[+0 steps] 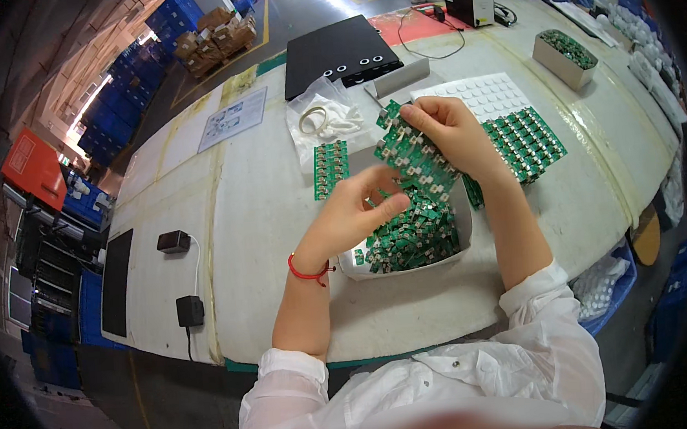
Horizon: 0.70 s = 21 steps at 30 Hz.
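My right hand [455, 131] grips a green circuit-board panel [414, 153] by its upper edge, thumb on top. The panel carries rows of small metal connectors and tilts above a white box [355, 270]. Many small loose green boards [411, 234] are heaped in the box. Beside the panel's lower left side is my left hand [351, 212], over the box's left rim. Its thumb stands apart from its fingers and I see nothing held there. A red cord bracelet circles that wrist.
A small panel [330, 170] lies left of the box; a stack of panels [526, 142] sits to the right, by a white tray with round pads [482, 94]. Behind are a clear plastic bag [326, 121] and a black case [341, 53]. Another box of boards [565, 59] stands far right.
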{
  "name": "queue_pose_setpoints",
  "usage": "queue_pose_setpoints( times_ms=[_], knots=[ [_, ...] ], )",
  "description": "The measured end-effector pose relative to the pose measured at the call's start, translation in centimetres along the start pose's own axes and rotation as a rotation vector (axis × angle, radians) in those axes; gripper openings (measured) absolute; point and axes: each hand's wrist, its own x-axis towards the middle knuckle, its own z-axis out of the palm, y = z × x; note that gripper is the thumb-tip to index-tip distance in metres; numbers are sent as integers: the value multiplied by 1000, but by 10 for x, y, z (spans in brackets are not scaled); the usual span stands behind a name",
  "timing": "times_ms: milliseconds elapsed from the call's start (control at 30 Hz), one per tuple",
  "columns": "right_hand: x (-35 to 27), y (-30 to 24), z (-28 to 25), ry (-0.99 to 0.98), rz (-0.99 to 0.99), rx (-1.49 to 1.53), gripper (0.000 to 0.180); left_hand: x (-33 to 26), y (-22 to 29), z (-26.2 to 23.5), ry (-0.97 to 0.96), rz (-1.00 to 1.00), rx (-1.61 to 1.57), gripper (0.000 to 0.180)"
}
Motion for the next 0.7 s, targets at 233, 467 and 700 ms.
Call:
queue_pose_setpoints(
  times_ms=[233,467,700],
  knots=[
    [-13,-3,35,43,-223,-163,35,-1,6,12,492,111,-410,36],
    [-15,-5,48,-132,-17,394,37,-3,6,7,437,15,-471,34],
    [-10,9,45,-242,298,758,39,9,-8,13,318,-30,-792,36]
  ],
)
